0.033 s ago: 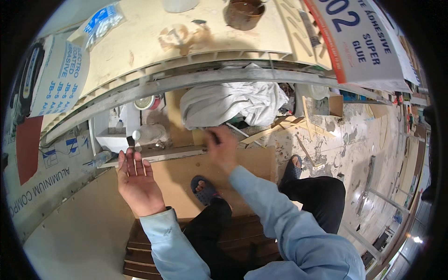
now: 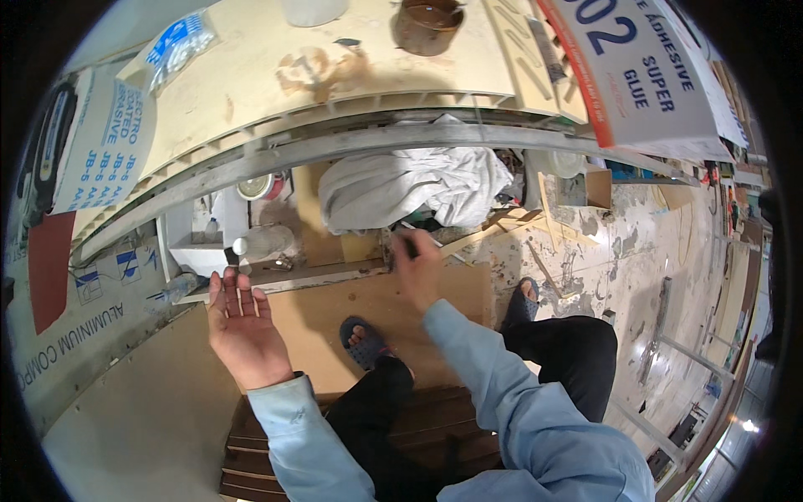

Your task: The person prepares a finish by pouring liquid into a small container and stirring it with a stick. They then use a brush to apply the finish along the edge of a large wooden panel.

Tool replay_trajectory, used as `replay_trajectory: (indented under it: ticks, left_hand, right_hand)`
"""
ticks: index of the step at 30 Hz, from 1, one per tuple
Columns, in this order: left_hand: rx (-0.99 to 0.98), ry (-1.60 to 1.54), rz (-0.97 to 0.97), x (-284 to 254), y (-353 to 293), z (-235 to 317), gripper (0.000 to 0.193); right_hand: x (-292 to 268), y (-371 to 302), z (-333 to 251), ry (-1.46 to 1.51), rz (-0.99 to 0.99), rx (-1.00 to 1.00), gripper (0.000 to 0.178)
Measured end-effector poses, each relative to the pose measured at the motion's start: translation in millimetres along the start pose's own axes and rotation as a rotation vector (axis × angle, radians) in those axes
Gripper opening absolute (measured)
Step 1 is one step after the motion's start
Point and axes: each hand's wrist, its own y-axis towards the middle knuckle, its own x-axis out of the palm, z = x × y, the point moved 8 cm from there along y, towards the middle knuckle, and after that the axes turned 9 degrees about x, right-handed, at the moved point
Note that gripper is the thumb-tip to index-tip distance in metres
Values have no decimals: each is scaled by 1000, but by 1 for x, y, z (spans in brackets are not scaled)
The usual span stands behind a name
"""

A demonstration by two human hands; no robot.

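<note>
My left hand [image 2: 249,343] is held palm up at the lower left, its fingers stretched out. A small dark piece [image 2: 232,256] shows just past its fingertips; whether the hand touches it I cannot tell. In front of the low shelf, my right hand [image 2: 418,272] is curled, with something dark [image 2: 410,246] at its fingers, too blurred to name. Beyond that hand lies a crumpled light grey cloth [image 2: 393,188]. Near my left fingertips are a clear bottle with a white cap [image 2: 266,241] and a white box [image 2: 196,255].
Above the shelf, a pale worktop [image 2: 251,84] carries a brown-stained cup [image 2: 427,27], a white container [image 2: 314,8] and a plastic packet [image 2: 180,46]. A large printed carton [image 2: 644,92] stands at its right. Wood strips [image 2: 544,226] lie on the floor. Brown board [image 2: 309,318] lies under my left foot.
My right hand has moved a little to the right, away from my left hand. The left hand keeps almost the same pose, and the whole view has shifted slightly.
</note>
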Motion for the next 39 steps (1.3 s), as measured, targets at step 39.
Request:
replay_trajectory:
  ticks: [39]
  left_hand:
    - [-442,191,-852,200,-274,-101,24]
  right_hand:
    - [-332,-79,-214,189,-220,-577,38]
